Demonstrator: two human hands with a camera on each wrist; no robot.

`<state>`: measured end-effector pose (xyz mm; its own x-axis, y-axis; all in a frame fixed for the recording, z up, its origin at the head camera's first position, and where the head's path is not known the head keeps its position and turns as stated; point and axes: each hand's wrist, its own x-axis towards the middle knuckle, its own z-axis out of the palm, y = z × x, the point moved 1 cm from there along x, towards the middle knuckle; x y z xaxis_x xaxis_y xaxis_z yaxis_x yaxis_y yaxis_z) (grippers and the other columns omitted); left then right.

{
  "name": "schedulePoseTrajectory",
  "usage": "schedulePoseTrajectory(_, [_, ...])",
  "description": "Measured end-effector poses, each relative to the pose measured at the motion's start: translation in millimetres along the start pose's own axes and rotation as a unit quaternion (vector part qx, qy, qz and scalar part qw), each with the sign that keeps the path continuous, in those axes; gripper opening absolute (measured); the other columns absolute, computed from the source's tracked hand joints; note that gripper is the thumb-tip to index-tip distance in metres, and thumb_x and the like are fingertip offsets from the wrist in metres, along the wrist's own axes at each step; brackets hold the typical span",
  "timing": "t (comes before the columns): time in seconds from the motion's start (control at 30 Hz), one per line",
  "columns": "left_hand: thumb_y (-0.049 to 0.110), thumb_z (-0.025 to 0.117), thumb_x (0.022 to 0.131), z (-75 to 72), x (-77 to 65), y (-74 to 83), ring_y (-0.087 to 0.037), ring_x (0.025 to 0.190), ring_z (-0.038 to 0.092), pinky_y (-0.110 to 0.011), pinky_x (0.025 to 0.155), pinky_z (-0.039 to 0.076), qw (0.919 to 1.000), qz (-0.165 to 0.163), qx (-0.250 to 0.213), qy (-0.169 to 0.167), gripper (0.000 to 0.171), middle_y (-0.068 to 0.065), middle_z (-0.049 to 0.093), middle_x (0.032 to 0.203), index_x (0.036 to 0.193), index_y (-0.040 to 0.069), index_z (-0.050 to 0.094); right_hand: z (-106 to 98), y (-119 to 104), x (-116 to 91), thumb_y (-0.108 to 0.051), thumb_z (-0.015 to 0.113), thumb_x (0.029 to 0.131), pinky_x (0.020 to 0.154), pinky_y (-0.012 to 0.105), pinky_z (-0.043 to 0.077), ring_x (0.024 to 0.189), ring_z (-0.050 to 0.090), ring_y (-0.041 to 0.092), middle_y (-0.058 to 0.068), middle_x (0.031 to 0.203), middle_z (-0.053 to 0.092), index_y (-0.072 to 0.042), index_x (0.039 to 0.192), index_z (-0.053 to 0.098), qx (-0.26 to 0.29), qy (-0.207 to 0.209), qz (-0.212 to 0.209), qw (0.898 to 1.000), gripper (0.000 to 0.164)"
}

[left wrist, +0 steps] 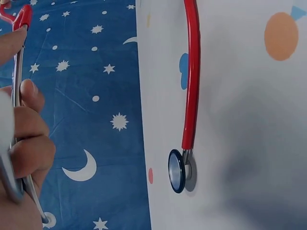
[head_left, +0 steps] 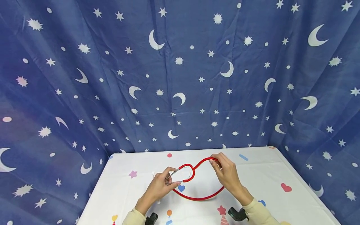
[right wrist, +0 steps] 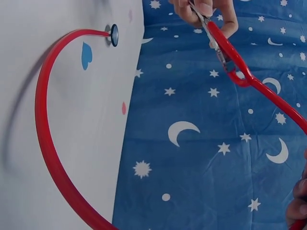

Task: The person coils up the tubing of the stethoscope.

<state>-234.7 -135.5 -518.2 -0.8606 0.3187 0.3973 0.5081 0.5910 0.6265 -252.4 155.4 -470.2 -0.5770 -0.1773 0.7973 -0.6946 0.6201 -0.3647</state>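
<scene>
A stethoscope with red tubing (head_left: 198,199) hangs between the two hands above the table. My left hand (head_left: 157,186) grips its metal ear tubes (left wrist: 18,72), with the forked part of the tubing pointing right. Farther right, my right hand (head_left: 229,176) pinches the red tube past the fork, holding it raised. From there the tube loops down and back left in a wide curve. Its round chest piece (left wrist: 177,171), dark-rimmed with a silver stem, is at or just above the tabletop in the left wrist view; the left hand hides it in the head view.
A white tablecloth (head_left: 281,175) printed with hearts, stars and party hats covers the table. Behind and at both sides hangs a blue curtain (head_left: 197,93) with white moons and stars. Dark wrist-camera mounts (head_left: 237,214) show by both sleeves.
</scene>
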Motion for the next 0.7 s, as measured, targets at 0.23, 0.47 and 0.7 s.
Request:
schedulePoseTrajectory(0.23, [0.044,0.076,0.084,3.7,-1.7,0.1,0.007,0.053,0.037,-0.016,0.054,0.039,0.9989,0.007,-0.03,-0.035,0.043,0.018,0.048,0.062,0.12,0.027,0.059,1,-5,3,-0.004,0.074,0.083,0.056,0.008,0.033,0.063,0.04,0.0,-0.009,0.076,0.052,-0.013,0.097,0.067,0.025,0.01,-0.06,0.998,0.018])
schedulePoseTrajectory(0.47, [0.046,0.074,0.085,10.0,-3.5,6.6,0.007,0.056,0.036,-0.014,0.055,0.035,0.9955,0.024,-0.038,-0.083,0.039,0.018,0.045,0.064,0.118,0.031,0.059,3,-10,7,-0.009,0.072,0.087,0.056,0.01,0.036,0.064,0.041,0.0,-0.01,0.076,0.052,-0.014,0.098,0.067,0.054,0.004,-0.095,0.994,0.014])
schedulePoseTrajectory(0.7, [0.042,0.076,0.084,13.3,-6.7,13.2,0.007,0.056,0.035,-0.013,0.055,0.035,0.9939,0.027,-0.041,-0.099,0.038,0.018,0.044,0.063,0.116,0.031,0.059,10,-11,9,-0.006,0.073,0.085,0.059,0.007,0.036,0.064,0.042,-0.001,-0.01,0.077,0.051,-0.015,0.1,0.067,0.062,-0.016,-0.098,0.993,0.019])
